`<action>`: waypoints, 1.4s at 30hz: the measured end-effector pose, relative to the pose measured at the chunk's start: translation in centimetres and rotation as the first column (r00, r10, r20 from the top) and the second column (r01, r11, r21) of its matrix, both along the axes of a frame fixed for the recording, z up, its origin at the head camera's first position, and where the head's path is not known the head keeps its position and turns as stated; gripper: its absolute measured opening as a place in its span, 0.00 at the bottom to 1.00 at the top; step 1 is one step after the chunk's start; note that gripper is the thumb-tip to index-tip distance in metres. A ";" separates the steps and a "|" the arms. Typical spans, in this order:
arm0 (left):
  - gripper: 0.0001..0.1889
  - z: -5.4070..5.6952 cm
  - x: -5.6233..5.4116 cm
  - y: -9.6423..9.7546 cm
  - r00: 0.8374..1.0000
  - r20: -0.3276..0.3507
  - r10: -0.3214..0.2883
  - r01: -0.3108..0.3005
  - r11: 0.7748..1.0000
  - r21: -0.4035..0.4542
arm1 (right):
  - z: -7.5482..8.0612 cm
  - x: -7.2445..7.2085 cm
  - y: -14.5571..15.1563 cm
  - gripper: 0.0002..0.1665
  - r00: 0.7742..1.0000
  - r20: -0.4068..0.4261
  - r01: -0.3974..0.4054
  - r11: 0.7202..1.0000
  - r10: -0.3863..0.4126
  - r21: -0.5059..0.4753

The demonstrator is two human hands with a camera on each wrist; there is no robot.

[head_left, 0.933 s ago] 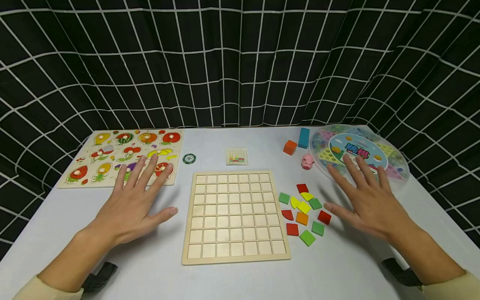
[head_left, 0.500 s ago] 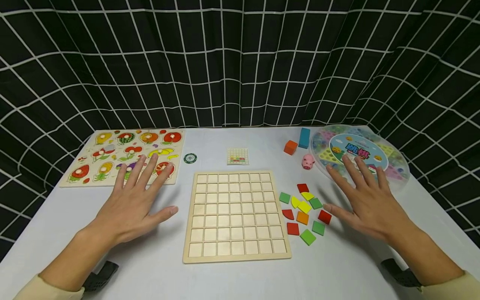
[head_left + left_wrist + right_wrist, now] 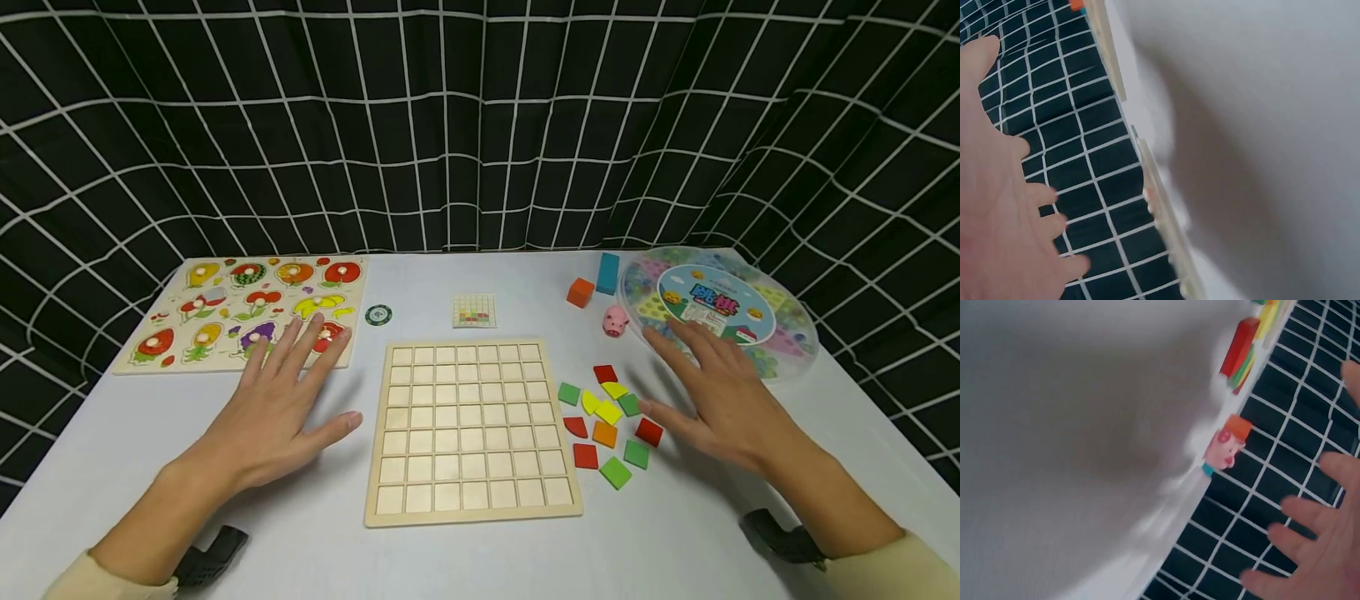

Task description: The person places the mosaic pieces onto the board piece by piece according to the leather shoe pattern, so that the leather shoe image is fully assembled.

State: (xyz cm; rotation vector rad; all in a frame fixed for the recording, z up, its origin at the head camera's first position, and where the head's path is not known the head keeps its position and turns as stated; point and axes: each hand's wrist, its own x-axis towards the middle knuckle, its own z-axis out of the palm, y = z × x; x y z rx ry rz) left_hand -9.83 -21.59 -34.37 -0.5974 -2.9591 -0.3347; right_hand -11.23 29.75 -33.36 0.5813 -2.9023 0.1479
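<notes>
Left grip [image 3: 266,417] and right grip [image 3: 716,398], both spread and empty, hover above the counter [image 3: 480,567], grid board [image 3: 473,415] between them and coloured tiles [image 3: 608,412] beside its right edge; judged a ready stage, next move likely requiring a right-hand pinch on one tile.

The head view looks forward-down, wrist views hold hands [image 3: 272,417] close.

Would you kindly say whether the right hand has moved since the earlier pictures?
Yes; the right hand moved leftward, uncovering more of the round game box.
</notes>
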 end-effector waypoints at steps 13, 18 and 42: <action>0.36 -1.1 -1.7 2.4 0.944 0.291 -0.158 0.028 0.914 0.406 | 0.0 -1.6 -4.5 0.22 0.963 0.254 -0.053 0.987 0.092 -0.153; 0.35 -1.2 -1.8 2.7 0.939 0.310 -0.149 0.011 0.914 0.406 | -0.1 -2.4 -5.8 0.21 0.936 0.328 -0.082 0.984 0.130 -0.157; 0.39 -1.9 -1.9 3.0 0.933 0.340 -0.115 0.033 0.971 0.238 | 0.9 -3.7 -8.0 0.11 0.876 0.476 -0.014 0.993 0.070 -0.120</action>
